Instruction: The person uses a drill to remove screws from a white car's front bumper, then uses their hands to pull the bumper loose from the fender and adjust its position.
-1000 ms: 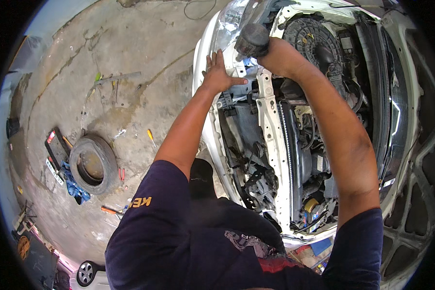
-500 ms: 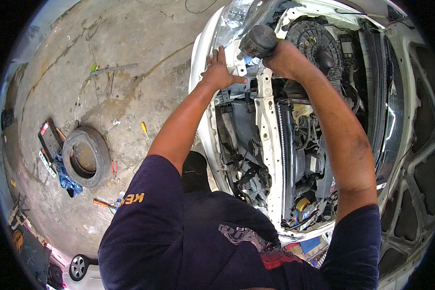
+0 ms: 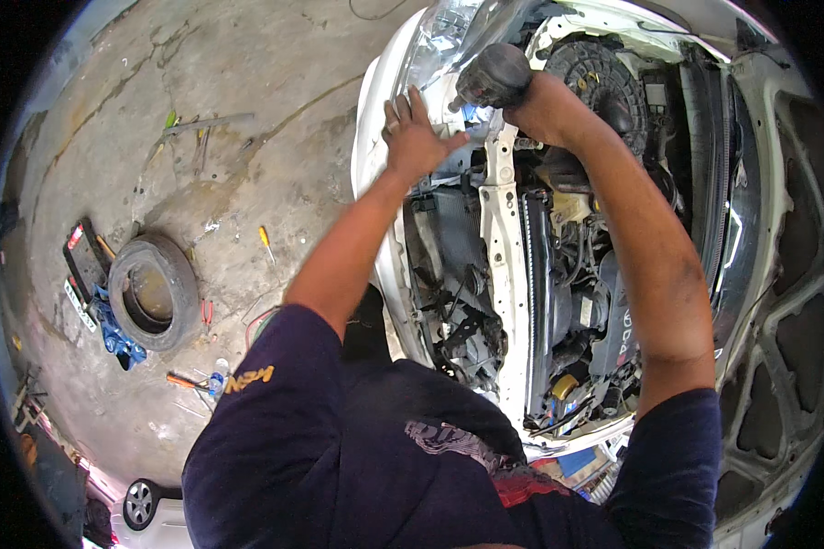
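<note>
our left hand (image 3: 414, 146) has moved its thumb nearer the power tool (image 3: 496, 75), fingers spread over the bumper (image 3: 368, 160), while our right hand (image 3: 545, 110) clamps that tool, seemingly aiming, needing steadiness.

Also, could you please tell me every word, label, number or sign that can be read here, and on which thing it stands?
Wording not copied; it stands here:
Left sleeve: yellow letters, partly turned from view.
Shirt front: pale and red print, too distorted to read.
White plate on the floor: small dark characters.
Engine cover: pale letters, partly hidden.
White label in the engine bay: too small to read.
</note>
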The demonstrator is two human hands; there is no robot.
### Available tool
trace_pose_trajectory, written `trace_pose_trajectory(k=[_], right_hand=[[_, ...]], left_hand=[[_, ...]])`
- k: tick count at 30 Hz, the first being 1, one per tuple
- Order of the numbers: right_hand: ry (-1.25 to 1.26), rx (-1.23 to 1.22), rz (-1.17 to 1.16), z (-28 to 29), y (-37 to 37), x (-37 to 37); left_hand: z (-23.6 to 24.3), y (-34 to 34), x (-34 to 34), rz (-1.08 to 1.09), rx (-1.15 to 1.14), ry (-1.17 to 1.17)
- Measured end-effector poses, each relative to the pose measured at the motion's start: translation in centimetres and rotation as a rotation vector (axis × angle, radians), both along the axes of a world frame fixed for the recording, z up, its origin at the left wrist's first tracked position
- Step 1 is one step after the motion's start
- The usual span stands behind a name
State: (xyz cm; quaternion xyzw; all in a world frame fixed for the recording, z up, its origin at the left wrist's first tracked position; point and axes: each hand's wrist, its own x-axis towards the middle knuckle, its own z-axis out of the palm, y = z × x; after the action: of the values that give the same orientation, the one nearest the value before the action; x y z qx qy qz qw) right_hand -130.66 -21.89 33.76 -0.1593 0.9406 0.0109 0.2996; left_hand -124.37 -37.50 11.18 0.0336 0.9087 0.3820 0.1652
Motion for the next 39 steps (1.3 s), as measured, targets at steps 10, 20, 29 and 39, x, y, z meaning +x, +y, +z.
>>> trace_pose_trajectory(k=[10, 20, 29, 39], right_hand=[[0.071, -0.097, -0.323, -0.9, 0.1, 1.0], [-0.006, -0.187, -0.557, 0.1, -1.0, 2.1], [-0.045, -0.12, -0.513, 0.0, -1.9, 0.8], [-0.057, -0.155, -0.518, -0.5, -0.9, 1.1]], left_hand=[[-4.2, 4.7, 6.0, 0.912, 2.12, -1.083], [-1.5, 7.6, 2.3, 1.246, 2.177, -0.806], [-1.0, 6.8, 1.9, 1.247, 2.143, -0.918], [-1.2, 6.8, 2.2, 1.166, 2.154, -0.882]])
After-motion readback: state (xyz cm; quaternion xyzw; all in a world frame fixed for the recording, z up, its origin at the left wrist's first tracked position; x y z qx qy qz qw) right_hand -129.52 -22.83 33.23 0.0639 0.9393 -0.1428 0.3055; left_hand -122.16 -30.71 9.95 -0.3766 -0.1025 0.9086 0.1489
